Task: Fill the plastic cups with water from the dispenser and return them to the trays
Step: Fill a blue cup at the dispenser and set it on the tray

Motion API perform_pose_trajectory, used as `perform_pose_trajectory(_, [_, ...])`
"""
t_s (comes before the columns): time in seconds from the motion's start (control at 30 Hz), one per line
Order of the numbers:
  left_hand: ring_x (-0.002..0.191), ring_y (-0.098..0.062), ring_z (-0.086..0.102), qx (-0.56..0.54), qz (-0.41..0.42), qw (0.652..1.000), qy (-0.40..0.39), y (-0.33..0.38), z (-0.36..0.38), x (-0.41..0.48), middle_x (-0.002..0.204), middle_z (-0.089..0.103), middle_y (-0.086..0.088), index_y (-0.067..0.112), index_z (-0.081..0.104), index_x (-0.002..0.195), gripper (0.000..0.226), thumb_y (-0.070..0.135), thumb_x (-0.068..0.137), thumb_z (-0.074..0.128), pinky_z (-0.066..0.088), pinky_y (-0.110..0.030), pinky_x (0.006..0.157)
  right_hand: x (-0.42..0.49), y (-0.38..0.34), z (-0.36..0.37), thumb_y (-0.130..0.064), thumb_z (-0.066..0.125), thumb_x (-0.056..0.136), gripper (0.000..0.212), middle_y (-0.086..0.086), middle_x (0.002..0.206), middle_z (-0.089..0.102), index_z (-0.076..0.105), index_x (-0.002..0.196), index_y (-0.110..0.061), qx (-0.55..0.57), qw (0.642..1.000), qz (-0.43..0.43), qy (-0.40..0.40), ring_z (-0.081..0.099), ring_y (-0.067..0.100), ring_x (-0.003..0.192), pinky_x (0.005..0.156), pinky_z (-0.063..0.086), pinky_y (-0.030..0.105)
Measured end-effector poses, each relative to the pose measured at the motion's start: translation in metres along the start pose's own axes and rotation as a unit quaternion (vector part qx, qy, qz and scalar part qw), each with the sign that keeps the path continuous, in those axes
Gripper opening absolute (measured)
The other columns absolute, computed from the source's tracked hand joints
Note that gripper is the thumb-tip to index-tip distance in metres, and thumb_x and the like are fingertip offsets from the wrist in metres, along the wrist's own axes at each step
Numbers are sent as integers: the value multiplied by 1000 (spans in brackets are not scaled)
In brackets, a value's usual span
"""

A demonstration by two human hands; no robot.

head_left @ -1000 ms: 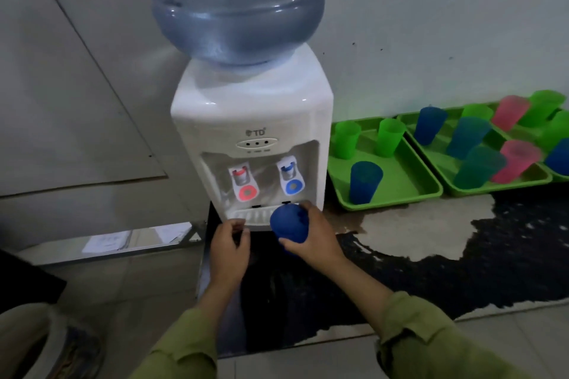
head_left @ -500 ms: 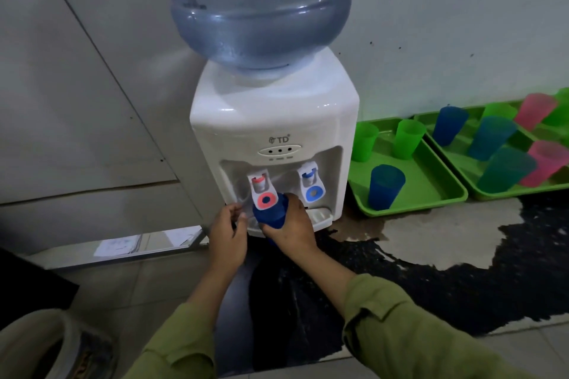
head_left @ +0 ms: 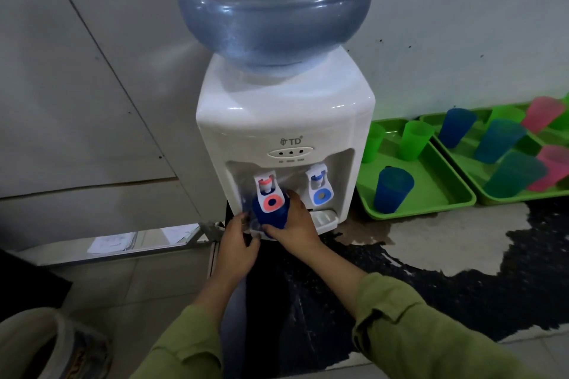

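Observation:
A white water dispenser (head_left: 286,120) with a big blue bottle (head_left: 274,6) on top stands against the wall. My right hand (head_left: 295,231) grips a blue plastic cup (head_left: 272,215) under the red tap (head_left: 268,194). Next to that cup, my left hand (head_left: 235,237) rests on the left edge of the drip tray, fingers curled on it. The blue tap (head_left: 320,189) is free. To the right lie two green trays (head_left: 431,206) (head_left: 505,198) with green, blue, teal and pink cups; one blue cup (head_left: 392,191) stands at the near tray's front.
The dark counter (head_left: 462,271) has a worn pale patch in front of the trays. A grey panel wall is at the left, with papers (head_left: 112,243) on a low ledge. A pale round container (head_left: 46,344) sits at the bottom left.
My right hand carried the blue cup leftwards from in front of the blue tap to under the red tap. The camera moved closer. My left hand stayed at the drip tray's left edge.

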State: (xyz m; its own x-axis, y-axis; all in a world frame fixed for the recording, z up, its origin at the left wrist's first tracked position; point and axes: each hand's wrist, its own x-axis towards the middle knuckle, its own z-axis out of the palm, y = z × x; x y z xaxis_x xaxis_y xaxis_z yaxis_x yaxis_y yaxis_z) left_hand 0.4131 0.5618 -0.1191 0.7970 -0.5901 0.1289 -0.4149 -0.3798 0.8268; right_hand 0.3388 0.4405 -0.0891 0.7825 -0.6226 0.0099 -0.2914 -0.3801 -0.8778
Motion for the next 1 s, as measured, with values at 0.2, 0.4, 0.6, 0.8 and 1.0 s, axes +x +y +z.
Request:
perform_pose_trajectory(0.2, [105,-11,56,-24,3,1000,-8,2,11,6,118,54,2,10,43,129,63,11,74,75,43,-16,84,-12,-2,-19,-20,66,80,54,11,124,56,44,128,-8,-72,996,-36,24,51,24,116,91,38,23])
perform_pose_trajectory(0.4, [94,8,55,-109,-15,994,-17,16,19,15,109,54,13,20,43,118,65,10,67,82,45,-5,76,-2,-12,-32,-27,47,94,31,14,101,65,51,118,-9,-193,977,-71,48,60,29,93,71,44,34])
perform_pose_trajectory(0.6, [103,-10,58,-133,-34,990,-15,11,24,22,117,55,5,17,44,120,66,9,66,82,48,-24,86,20,-22,-37,-36,45,95,29,12,90,68,57,104,-11,-222,974,-36,-19,64,30,83,72,53,39])
perform_pose_trajectory(0.8, [107,-13,54,-115,-45,992,-26,8,26,27,120,54,1,8,38,125,67,4,71,78,45,-26,90,25,-28,-38,-30,46,95,26,13,94,66,61,96,-10,-223,973,-2,-57,61,29,88,74,51,36])
perform_pose_trajectory(1.0, [108,-21,58,-87,-35,995,-17,-2,29,30,120,59,-9,15,39,116,60,7,71,78,50,-37,89,13,-31,-44,-22,50,91,23,16,84,64,59,84,-3,-187,979,-26,-76,59,29,77,67,47,37])
